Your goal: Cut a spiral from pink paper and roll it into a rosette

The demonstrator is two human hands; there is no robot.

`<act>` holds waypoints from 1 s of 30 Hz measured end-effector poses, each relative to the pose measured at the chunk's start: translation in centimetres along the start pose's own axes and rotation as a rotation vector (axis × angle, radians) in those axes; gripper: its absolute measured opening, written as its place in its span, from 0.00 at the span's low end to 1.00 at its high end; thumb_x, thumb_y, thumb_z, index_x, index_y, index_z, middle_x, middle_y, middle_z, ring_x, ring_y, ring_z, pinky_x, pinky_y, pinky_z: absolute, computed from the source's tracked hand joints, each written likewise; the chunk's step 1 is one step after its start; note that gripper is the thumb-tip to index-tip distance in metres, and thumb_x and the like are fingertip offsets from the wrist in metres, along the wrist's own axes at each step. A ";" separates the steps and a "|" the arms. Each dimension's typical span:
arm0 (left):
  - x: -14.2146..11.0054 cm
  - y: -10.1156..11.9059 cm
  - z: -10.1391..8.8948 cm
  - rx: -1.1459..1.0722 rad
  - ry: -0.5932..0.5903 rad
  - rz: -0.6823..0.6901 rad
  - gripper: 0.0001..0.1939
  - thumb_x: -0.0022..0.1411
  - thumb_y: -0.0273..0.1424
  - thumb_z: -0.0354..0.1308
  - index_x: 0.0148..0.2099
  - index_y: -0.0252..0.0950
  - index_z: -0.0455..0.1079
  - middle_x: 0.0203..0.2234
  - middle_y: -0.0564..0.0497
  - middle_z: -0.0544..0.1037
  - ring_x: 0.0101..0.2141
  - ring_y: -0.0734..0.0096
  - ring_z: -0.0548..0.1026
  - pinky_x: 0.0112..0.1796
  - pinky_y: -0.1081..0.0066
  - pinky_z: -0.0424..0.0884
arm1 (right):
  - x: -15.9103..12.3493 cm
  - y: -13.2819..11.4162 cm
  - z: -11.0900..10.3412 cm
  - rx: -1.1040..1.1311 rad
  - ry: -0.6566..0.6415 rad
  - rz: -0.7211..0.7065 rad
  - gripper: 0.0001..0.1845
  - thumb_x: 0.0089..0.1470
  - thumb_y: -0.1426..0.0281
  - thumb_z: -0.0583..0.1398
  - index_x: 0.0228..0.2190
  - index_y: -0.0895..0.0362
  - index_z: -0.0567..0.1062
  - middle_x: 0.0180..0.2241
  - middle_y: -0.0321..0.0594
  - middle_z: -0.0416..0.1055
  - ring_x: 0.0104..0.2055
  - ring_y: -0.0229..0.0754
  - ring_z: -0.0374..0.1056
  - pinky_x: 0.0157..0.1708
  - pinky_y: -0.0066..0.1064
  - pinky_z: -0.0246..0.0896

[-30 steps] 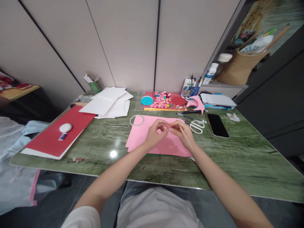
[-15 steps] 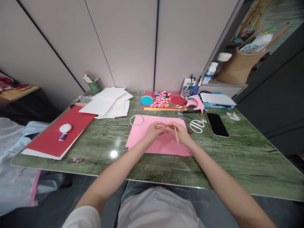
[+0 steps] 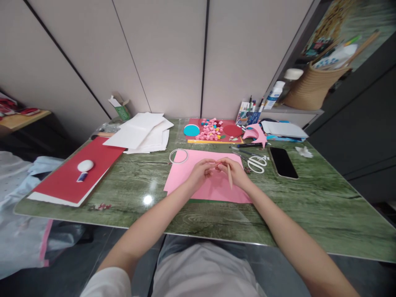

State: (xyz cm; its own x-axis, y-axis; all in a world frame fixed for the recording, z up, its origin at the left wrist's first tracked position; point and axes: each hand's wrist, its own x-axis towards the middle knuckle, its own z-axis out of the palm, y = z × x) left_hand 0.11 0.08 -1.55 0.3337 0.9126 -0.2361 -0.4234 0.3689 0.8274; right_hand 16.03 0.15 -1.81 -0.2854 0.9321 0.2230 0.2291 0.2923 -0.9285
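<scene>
My left hand (image 3: 201, 171) and my right hand (image 3: 234, 170) meet fingertip to fingertip above pink paper sheets (image 3: 182, 181). The left fingers are pinched at something small, mostly hidden; a bit of pink shows between the two hands. From my right hand a pale, pointed wooden stick (image 3: 230, 177) hangs down, held among its fingers. A roll of white tape (image 3: 171, 161) lies on the paper's far left corner. White-handled scissors (image 3: 257, 164) rest just right of the sheets.
Behind the paper are small pink paper pieces (image 3: 210, 131), a blue disc (image 3: 192, 130) and pink scraps (image 3: 256, 133). A phone (image 3: 284, 162) lies to the right. At left are white sheets (image 3: 136, 130) and red card (image 3: 68, 177) under a white egg-shaped object (image 3: 85, 166).
The left fingers have shifted slightly, with the lower ones curling down and apart from the right hand. The wooden stick hangs at almost the same angle.
</scene>
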 end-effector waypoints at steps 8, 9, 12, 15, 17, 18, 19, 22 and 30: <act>-0.4 0.2 0.3 0.100 0.009 0.039 0.12 0.45 0.28 0.59 0.36 0.34 0.67 0.23 0.52 0.74 0.22 0.80 0.70 0.26 0.77 0.62 | 0.1 0.0 -0.3 0.100 -0.028 0.076 0.17 0.45 0.59 0.59 0.34 0.58 0.72 0.27 0.38 0.71 0.28 0.38 0.67 0.32 0.32 0.62; -0.5 0.2 0.3 0.108 0.010 0.034 0.12 0.45 0.28 0.59 0.36 0.34 0.67 0.24 0.51 0.74 0.23 0.78 0.72 0.27 0.76 0.64 | 0.1 0.1 -0.3 0.119 -0.036 0.094 0.16 0.45 0.59 0.59 0.33 0.58 0.72 0.27 0.38 0.71 0.29 0.38 0.67 0.33 0.32 0.62; -0.6 0.2 0.4 0.074 -0.018 0.038 0.13 0.45 0.28 0.60 0.36 0.33 0.66 0.26 0.50 0.75 0.27 0.72 0.74 0.34 0.70 0.67 | 0.1 0.2 -0.3 0.179 -0.053 0.135 0.16 0.44 0.60 0.60 0.34 0.57 0.72 0.30 0.38 0.72 0.33 0.38 0.68 0.36 0.32 0.62; -0.5 0.0 0.4 0.010 -0.057 0.057 0.14 0.44 0.28 0.62 0.36 0.32 0.66 0.27 0.50 0.75 0.29 0.72 0.74 0.38 0.67 0.67 | 0.0 0.3 -0.2 0.225 -0.059 0.156 0.16 0.45 0.61 0.59 0.36 0.56 0.71 0.31 0.38 0.72 0.33 0.38 0.68 0.36 0.32 0.63; -0.4 -0.1 0.3 -0.004 -0.057 0.068 0.15 0.43 0.28 0.63 0.35 0.31 0.66 0.27 0.49 0.75 0.30 0.73 0.74 0.39 0.68 0.66 | 0.1 0.4 -0.1 0.205 -0.052 0.147 0.17 0.45 0.61 0.60 0.36 0.56 0.70 0.29 0.38 0.72 0.32 0.39 0.68 0.35 0.33 0.63; -0.4 -0.2 0.3 -0.002 -0.052 0.071 0.15 0.43 0.28 0.63 0.35 0.31 0.67 0.27 0.49 0.75 0.30 0.73 0.74 0.39 0.68 0.66 | 0.1 0.5 -0.1 0.186 -0.047 0.135 0.17 0.45 0.61 0.60 0.37 0.56 0.70 0.29 0.38 0.72 0.31 0.39 0.69 0.35 0.34 0.63; -0.4 -0.2 0.3 0.005 -0.050 0.075 0.15 0.42 0.28 0.63 0.35 0.31 0.67 0.27 0.49 0.75 0.30 0.73 0.74 0.39 0.68 0.66 | 0.1 0.5 -0.1 0.167 -0.038 0.120 0.17 0.44 0.61 0.60 0.37 0.56 0.70 0.28 0.38 0.72 0.30 0.40 0.69 0.35 0.34 0.63; -0.4 -0.2 0.4 0.045 -0.050 0.090 0.14 0.42 0.28 0.63 0.34 0.30 0.69 0.27 0.49 0.76 0.30 0.73 0.73 0.37 0.70 0.65 | 0.1 0.4 -0.3 0.126 -0.016 0.088 0.19 0.44 0.62 0.60 0.39 0.56 0.69 0.26 0.37 0.72 0.29 0.40 0.69 0.33 0.34 0.63; -0.3 0.1 0.2 0.089 -0.076 0.045 0.13 0.47 0.31 0.59 0.36 0.30 0.72 0.32 0.45 0.76 0.33 0.71 0.72 0.34 0.72 0.63 | 0.1 0.6 -0.4 0.081 -0.002 0.078 0.19 0.44 0.63 0.61 0.40 0.56 0.69 0.30 0.40 0.73 0.32 0.41 0.70 0.35 0.34 0.63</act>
State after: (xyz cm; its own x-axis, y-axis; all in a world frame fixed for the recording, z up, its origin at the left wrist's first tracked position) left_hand 0.13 -0.18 -1.26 0.3807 0.9106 -0.1608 -0.3638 0.3074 0.8793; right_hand 16.47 0.45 -2.22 -0.2718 0.9508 0.1484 0.1751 0.2005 -0.9639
